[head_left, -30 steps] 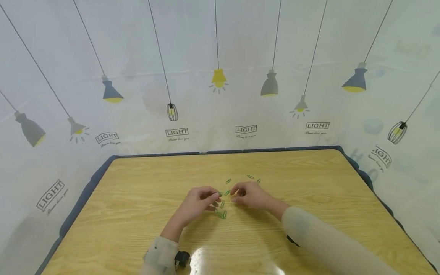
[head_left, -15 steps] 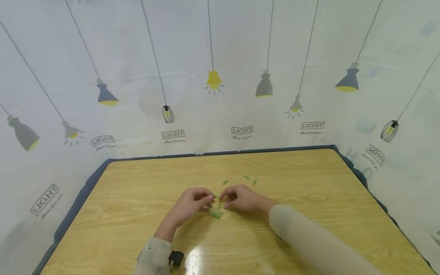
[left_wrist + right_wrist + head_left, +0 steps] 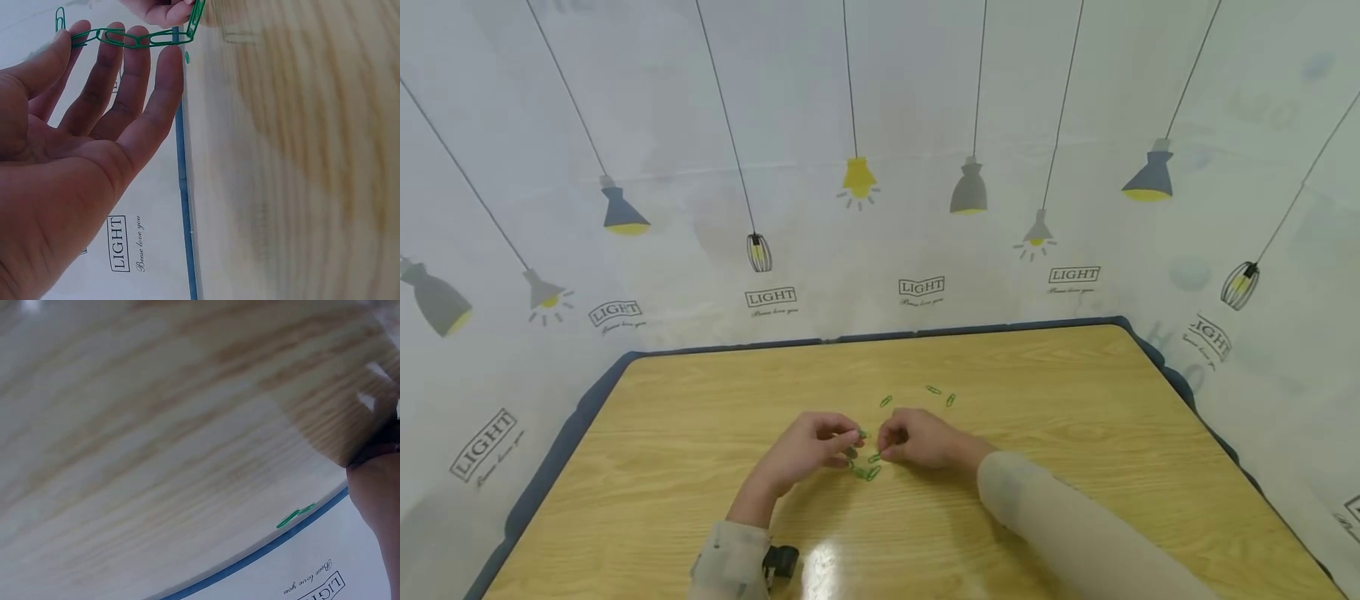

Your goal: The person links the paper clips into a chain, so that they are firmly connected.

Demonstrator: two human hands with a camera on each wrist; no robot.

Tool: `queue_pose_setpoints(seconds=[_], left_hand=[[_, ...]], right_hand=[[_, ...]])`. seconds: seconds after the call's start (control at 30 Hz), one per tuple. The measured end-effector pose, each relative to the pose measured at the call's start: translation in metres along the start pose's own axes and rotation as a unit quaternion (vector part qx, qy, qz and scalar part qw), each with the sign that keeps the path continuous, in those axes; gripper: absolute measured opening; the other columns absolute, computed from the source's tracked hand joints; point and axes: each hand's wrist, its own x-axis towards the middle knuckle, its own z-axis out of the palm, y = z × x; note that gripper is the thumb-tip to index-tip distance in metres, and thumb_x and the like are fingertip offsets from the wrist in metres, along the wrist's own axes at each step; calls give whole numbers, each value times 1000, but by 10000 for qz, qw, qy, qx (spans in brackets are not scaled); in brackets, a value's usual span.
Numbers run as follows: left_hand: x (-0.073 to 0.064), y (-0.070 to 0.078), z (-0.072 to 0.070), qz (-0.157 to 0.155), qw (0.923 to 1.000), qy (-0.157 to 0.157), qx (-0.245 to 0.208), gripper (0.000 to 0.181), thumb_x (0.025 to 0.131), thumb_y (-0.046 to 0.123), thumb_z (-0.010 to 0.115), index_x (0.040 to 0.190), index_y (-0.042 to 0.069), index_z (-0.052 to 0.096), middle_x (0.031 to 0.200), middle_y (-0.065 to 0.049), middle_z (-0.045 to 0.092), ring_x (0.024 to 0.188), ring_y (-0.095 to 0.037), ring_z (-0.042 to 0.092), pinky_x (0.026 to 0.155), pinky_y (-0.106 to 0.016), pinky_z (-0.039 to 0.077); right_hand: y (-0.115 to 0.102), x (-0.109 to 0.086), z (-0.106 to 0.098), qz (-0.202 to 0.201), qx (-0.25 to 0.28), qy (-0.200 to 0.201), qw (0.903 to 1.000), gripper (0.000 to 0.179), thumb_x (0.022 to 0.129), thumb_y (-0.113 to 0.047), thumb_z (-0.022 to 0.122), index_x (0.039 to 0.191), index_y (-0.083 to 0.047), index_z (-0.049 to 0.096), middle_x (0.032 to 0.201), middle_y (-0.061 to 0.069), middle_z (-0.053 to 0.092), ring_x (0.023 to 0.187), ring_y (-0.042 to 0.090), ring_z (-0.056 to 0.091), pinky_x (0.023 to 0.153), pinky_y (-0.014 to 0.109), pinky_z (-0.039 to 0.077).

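Note:
My left hand [image 3: 808, 446] pinches the end of a chain of green paper clips between thumb and index finger. In the left wrist view the chain [image 3: 125, 44] runs across its other fingers, which are extended, and one clip [image 3: 60, 19] sticks up above the thumb. The lower clips [image 3: 873, 473] hang in a curve between the hands. Facing it from the right, my right hand [image 3: 921, 437] has thumb and index finger together at a green paper clip [image 3: 874, 457] of that chain. Only part of the right hand [image 3: 375, 494] shows at the right wrist view's edge.
Beyond the hands, three loose green paper clips lie on the wooden table [image 3: 715, 392]: one nearer [image 3: 886, 401] and two farther right [image 3: 932, 389] [image 3: 951, 400]. A dark blue border [image 3: 790, 342] edges the table, and a wall covering with printed lamps [image 3: 857, 179] rises behind it.
My right hand has moved left and toward me, its fingertips now at a lower clip of the chain. The left hand keeps its pinch. The head view has shifted slightly.

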Motion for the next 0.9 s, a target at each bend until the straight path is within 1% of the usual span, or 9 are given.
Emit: queue_pose_setpoints(seconds=[0.13,0.27,0.4,0.53,0.6,0.67,0.77,0.83,0.9], left_hand=[[0,1,1,12,10000,-19,-14,28,108,20,64,124,0,73,120,-18,73,104,-21,72,94,-43,65],[2,4,4,41,10000,12,55,30,108,22,64,126,0,73,121,-18,73,104,-20,72,94,-41,65],[6,5,9,185,9997,91,144,32,109,24,63,127,-1,72,121,-21,73,103,-20,72,94,-42,65],[8,7,15,271,9992,229,193,31,109,23,63,126,-1,73,120,-24,73,100,-20,72,93,-41,65],[8,9,18,345,9987,293,225,30,110,23,62,126,0,74,120,-24,74,99,-19,72,92,-41,65],[8,10,22,444,9977,390,322,29,110,24,62,125,2,74,118,-22,75,99,-20,73,92,-40,65],[8,12,29,587,9953,626,440,27,110,26,62,123,7,76,116,-18,76,98,-20,74,92,-40,65],[8,13,33,642,9932,836,488,25,109,27,63,121,11,77,113,-14,78,98,-19,74,92,-39,65],[8,14,38,677,9910,1064,444,24,108,28,64,121,13,78,112,-11,78,98,-18,74,92,-38,65]], right_hand=[[0,0,-1,2,-103,-75,9999,5,103,-18,72,99,-16,73,105,-1,62,97,13,58,93,36,52],[2,-3,-10,-59,-91,-98,9999,8,107,-16,65,100,-15,69,104,-1,65,95,13,59,89,33,52],[3,-9,-25,13,138,263,9996,11,108,-15,62,102,-10,69,99,1,67,91,13,58,84,30,50],[-6,-17,-37,118,709,818,9941,13,108,-16,62,106,-5,70,99,11,69,87,18,62,79,34,55],[-15,-22,-42,73,1029,1133,9882,15,108,-17,63,111,-3,70,101,13,71,88,23,65,80,40,59],[-24,-28,-46,-44,1304,1422,9812,19,108,-17,63,117,-2,71,102,14,71,90,27,67,81,42,60],[-37,-40,-47,-273,1590,1778,9708,25,110,-19,61,124,0,70,103,11,70,92,25,66,82,36,59],[-44,-49,-44,-300,1833,2089,9601,24,110,-18,60,125,-1,70,102,11,69,90,22,64,80,30,57],[-51,-58,-38,-221,2187,2447,9444,22,110,-15,60,122,-1,71,100,13,67,88,19,62,79,27,56]])
